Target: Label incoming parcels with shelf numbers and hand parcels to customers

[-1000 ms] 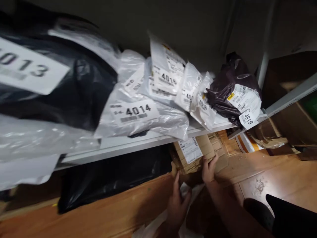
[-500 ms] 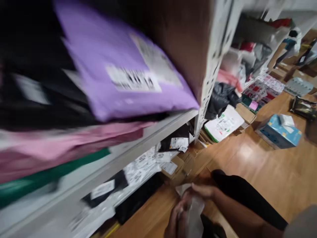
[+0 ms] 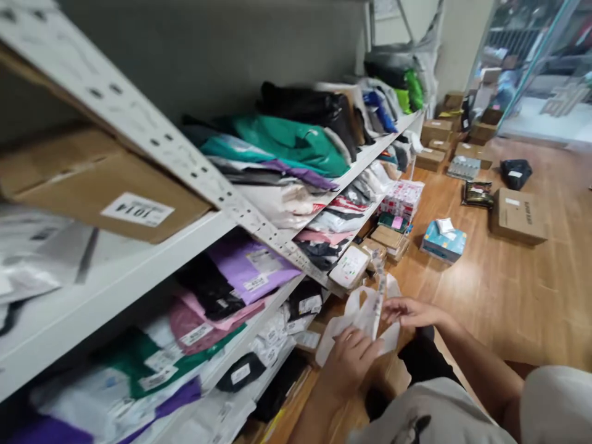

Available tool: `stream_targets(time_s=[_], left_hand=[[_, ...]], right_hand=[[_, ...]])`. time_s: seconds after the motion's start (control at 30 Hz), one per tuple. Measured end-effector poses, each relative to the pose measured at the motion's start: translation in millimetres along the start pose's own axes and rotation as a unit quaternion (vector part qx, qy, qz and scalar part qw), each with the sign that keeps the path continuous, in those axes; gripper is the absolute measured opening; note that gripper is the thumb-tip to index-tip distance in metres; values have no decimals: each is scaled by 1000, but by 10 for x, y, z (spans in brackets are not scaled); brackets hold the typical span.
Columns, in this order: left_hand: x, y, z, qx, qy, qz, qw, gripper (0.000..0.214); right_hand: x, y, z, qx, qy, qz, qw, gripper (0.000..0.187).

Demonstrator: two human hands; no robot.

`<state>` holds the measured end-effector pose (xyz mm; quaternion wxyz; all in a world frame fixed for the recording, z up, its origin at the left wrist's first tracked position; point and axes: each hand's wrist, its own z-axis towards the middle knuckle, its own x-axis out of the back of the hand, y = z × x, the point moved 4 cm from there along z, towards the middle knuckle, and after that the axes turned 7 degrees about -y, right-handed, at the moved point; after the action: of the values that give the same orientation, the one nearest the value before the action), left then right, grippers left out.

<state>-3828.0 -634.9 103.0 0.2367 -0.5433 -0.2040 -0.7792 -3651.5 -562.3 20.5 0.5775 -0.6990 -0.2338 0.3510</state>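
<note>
Head view: on the near shelf [image 3: 115, 290], a closed cardboard box [image 3: 92, 179] is carried, a white label stuck to its side; at the left edge, a whitish plastic parcel [image 3: 30, 259] is cut off by the border. On the tier below, a purple parcel [image 3: 252, 268], a pink parcel [image 3: 192, 320] and a green parcel [image 3: 129, 357] are stacked loosely. On the floor [image 3: 485, 296], a blue box [image 3: 444, 242] is topped by a small white packet [image 3: 446, 226]; nearby, a brown carton [image 3: 518, 216] is seen. The contents of these cannot be told.

A thin white sheet [image 3: 333, 339] is held under the bent fingers of the left hand [image 3: 349, 357]; it is spread mostly above that hand and reached at its right side by the right hand [image 3: 409, 311], whose fingers are half curled. Whether the sheet is pinched there cannot be told. A printed strip [image 3: 380, 302] is raised between the hands.

The sheet is bordered on the left by shelf edges and a perforated post [image 3: 161, 135]. Floorboards are spread beyond the right forearm.
</note>
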Motion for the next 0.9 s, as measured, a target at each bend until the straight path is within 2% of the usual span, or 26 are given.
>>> stream_targets(time_s=[0.07,0.17,0.3,0.4,0.47,0.53,0.57,0.6,0.63,0.67,0.73,0.77,0.8,0.83,0.9], left_hand=[[38,198,486,-92,0,28,995,22],[-53,422,1184,-165,25,36,985,22],[-276,591,2050,-182,96,3,979,24],[-388,597,2640,-108,193,-34,975,24],[-443,571,3014,-68,231,-38,970,27],[-493,540,3388,-74,240,-59,966,27],[-518,512,3575,-83,241,-94,962,26],[-551,469,3764,-83,240,-155,955,25],[-598,418,3955,-74,237,-231,941,22],[-662,370,4148,-59,232,-307,921,19],[-839,311,4530,-24,215,-423,880,18],[-940,304,4716,-11,207,-457,865,20],[-1044,309,4900,-4,198,-476,857,24],[-1151,321,5080,0,188,-487,853,28],[-1375,335,5431,7,162,-515,842,32]], right_hand=[[208,-121,-306,61,81,104,989,79],[677,-289,-733,100,146,162,971,69],[1395,-676,-1345,96,133,142,976,47],[1832,-1019,-1820,132,150,130,971,31],[2014,-1186,-2109,145,126,121,974,32],[2111,-1267,-2363,112,40,89,989,40],[2166,-1292,-2484,101,10,71,992,41],[2252,-1326,-2597,112,13,58,992,40],[2375,-1372,-2701,144,60,49,987,39],[2532,-1427,-2800,188,147,38,970,38],[2860,-1533,-2975,250,356,-4,900,36],[3006,-1575,-3022,249,431,-31,866,37],[3147,-1612,-3031,236,477,-53,845,39],[3289,-1642,-3008,220,493,-63,839,42],[3588,-1668,-2902,194,466,-42,862,45]])
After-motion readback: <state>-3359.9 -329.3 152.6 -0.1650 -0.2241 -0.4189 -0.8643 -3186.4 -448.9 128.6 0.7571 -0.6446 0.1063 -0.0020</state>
